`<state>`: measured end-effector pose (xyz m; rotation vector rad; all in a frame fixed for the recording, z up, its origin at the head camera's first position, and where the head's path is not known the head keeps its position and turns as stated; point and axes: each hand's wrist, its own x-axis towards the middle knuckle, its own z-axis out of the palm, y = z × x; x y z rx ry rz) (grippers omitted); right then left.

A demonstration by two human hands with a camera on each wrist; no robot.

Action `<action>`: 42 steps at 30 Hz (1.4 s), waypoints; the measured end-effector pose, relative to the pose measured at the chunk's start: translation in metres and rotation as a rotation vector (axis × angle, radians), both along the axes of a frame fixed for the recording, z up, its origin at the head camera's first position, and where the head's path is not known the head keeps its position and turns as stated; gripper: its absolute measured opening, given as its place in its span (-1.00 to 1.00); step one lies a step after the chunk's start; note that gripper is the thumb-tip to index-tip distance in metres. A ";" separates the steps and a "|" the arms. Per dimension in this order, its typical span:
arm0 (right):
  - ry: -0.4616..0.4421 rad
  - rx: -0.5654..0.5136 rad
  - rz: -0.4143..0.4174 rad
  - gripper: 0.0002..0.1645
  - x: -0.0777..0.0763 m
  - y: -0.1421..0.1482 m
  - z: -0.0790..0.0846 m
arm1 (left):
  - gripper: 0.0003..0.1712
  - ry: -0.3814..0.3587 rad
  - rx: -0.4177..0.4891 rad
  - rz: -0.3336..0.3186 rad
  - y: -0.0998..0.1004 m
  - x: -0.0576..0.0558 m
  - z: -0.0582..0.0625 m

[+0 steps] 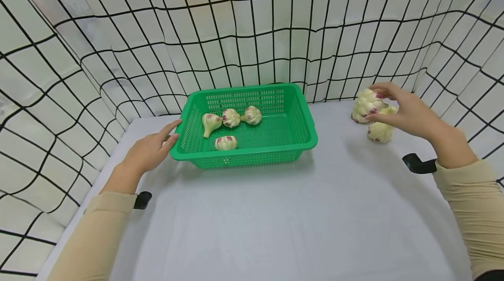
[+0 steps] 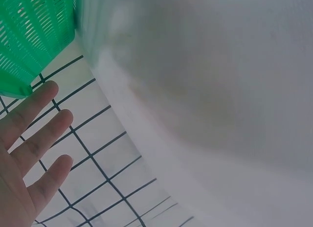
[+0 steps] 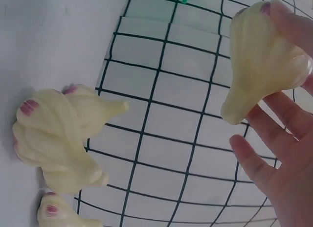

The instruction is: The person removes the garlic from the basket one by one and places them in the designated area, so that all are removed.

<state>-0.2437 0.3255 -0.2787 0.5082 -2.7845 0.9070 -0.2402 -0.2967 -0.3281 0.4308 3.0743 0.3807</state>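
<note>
My right hand [image 1: 409, 108] grips a garlic bulb [image 1: 368, 99], cream with purple patches, at the right of the head view. In the right wrist view that bulb [image 3: 259, 51] is raised, its stem pointing down, between thumb and fingers. Below it more garlic bulbs [image 1: 379, 133] lie on the table; the right wrist view shows three of them [image 3: 54, 129] close together. My left hand [image 1: 147, 152] rests with extended fingers at the left rim of a green plastic basket [image 1: 271, 132]. Inside, toward its left half, lie several garlic bulbs [image 1: 230, 117].
A white-covered table [image 1: 252, 219] stretches in front of the basket. Black grid netting [image 1: 256, 36] over white sheeting rises behind the basket and along both sides. The bulbs at the right lie near the table's back edge.
</note>
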 end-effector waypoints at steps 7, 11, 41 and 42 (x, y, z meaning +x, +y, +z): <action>0.005 -0.016 -0.080 -0.05 0.004 0.019 0.001 | -0.25 0.007 0.005 -0.002 0.001 0.000 -0.002; -0.017 -0.018 -0.113 -0.03 0.005 0.031 0.001 | -0.26 0.009 0.008 -0.002 0.000 -0.001 -0.002; -0.213 0.112 -0.226 0.02 0.021 0.098 -0.033 | -0.25 0.006 0.013 0.008 0.001 -0.001 -0.001; -0.220 0.118 -0.225 0.02 0.021 0.099 -0.034 | -0.25 0.006 0.013 0.006 0.001 -0.001 -0.001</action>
